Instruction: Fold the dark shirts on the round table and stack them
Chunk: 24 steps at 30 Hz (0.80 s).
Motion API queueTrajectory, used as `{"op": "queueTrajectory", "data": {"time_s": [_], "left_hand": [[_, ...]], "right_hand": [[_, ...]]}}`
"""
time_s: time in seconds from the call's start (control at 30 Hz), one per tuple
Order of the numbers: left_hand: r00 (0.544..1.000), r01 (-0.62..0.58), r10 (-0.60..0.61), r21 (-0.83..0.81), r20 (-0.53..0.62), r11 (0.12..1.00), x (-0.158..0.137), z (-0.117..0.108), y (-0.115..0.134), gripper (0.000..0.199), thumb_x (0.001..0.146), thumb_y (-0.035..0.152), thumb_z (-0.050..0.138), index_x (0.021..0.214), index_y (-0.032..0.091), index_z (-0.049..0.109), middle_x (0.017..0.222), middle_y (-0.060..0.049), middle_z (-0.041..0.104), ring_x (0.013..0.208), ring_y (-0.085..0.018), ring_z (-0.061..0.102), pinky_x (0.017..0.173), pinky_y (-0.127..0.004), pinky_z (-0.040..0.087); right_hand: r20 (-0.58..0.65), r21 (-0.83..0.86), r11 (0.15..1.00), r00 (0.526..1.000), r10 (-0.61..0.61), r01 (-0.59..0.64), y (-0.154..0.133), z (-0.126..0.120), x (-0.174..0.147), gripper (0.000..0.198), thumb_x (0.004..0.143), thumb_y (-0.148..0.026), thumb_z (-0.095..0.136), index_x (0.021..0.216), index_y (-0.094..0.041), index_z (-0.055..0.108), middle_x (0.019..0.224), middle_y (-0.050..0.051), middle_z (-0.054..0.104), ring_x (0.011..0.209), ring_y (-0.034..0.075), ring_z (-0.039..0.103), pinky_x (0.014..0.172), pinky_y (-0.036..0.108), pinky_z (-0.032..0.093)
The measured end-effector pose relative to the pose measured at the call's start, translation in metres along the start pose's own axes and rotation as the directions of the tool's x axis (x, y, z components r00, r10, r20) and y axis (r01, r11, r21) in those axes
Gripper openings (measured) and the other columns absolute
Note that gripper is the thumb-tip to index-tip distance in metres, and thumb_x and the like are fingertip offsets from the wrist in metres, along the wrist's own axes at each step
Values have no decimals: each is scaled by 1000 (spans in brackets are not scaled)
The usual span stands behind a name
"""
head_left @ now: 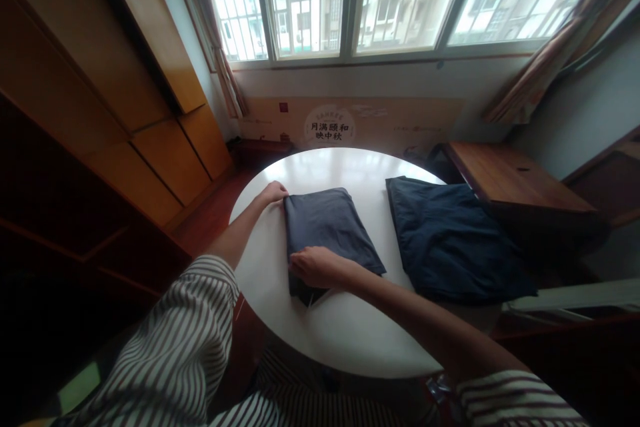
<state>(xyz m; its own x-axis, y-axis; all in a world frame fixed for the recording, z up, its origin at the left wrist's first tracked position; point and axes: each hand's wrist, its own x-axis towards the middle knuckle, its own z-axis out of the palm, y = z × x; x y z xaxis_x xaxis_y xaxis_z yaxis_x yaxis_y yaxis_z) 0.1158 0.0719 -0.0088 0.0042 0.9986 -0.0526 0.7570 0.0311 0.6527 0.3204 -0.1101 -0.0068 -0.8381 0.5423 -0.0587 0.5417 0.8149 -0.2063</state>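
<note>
On the round white table (pixel 280 340) lies a folded grey-blue garment (pixel 330 220); its exact kind does not show. My left hand (pixel 275 193) pinches the far left corner of it. Across its near left part reaches my right hand (pixel 316 267), fingers curled closed on the cloth's edge. Below that hand a darker fold and a small pale strip stick out. To the right rests a larger folded navy garment (pixel 455 240), apart from both hands, part of it reaching past the table's rim.
A brown wooden desk (pixel 525 177) stands beyond the table on the right. Wooden cabinets (pixel 165 153) line the left side. Under the barred windows (pixel 395 0) a printed banner (pixel 370 123) runs along the wall, with curtains (pixel 540 80) at the sides.
</note>
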Motion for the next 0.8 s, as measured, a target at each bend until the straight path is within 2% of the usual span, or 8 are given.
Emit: {"op": "queueTrajectory", "data": {"time_s": [0.1,0.2,0.27,0.33,0.47,0.57,0.67,0.8], "left_hand": [[995,-79,85,116,-47,990,-23,29,15,28,86,30,61,101,11,75,112,-18,69,117,-30,59,99,-35,45],[986,-163,168,211,-5,964,-54,62,20,44,93,37,52,131,17,62,143,-15,53,140,-32,38,117,-47,25],[984,-176,169,328,50,928,-69,75,18,58,95,49,47,146,23,47,157,-13,35,147,-36,23,118,-59,15],[987,-156,131,435,88,887,-73,77,14,68,94,62,40,153,28,34,162,-12,22,149,-40,15,114,-67,12],[991,-122,79,486,108,865,-66,68,11,78,91,73,30,156,30,26,164,-14,13,150,-40,12,112,-68,14],[993,-109,64,531,102,840,-67,66,15,80,93,72,26,157,23,24,163,-17,13,150,-38,12,113,-68,14],[973,-231,176,563,152,793,-88,69,21,71,98,62,23,155,20,29,162,-15,21,150,-36,17,114,-68,9],[854,-518,407,465,324,718,-140,76,24,61,100,57,27,153,28,34,161,-8,27,148,-34,23,114,-71,4]], "right_hand": [[-46,10,977,976,214,-214,41,-15,15,26,94,-18,45,107,-16,67,108,12,71,99,23,67,85,29,48],[-70,5,916,914,399,-400,87,-17,29,43,95,-21,44,136,-14,54,139,16,56,131,28,49,108,40,37],[-89,-2,878,874,477,-479,114,-11,36,51,100,-32,37,146,-12,43,155,18,38,144,33,31,114,52,25],[-106,26,817,811,575,-576,135,-4,39,60,102,-46,32,152,-14,36,161,17,23,148,35,19,115,58,19],[-112,146,694,685,720,-705,163,5,43,69,100,-58,27,156,-18,28,164,14,15,149,31,17,117,53,18],[-112,169,688,680,725,-706,174,6,44,67,101,-54,25,155,-14,27,164,14,15,149,28,18,118,50,16],[-114,181,686,678,726,-704,177,6,45,67,101,-53,25,155,-13,28,164,15,16,149,28,18,118,51,16],[-119,206,688,680,723,-696,176,8,46,65,101,-52,29,154,-15,31,163,14,19,149,29,18,118,52,15]]}}
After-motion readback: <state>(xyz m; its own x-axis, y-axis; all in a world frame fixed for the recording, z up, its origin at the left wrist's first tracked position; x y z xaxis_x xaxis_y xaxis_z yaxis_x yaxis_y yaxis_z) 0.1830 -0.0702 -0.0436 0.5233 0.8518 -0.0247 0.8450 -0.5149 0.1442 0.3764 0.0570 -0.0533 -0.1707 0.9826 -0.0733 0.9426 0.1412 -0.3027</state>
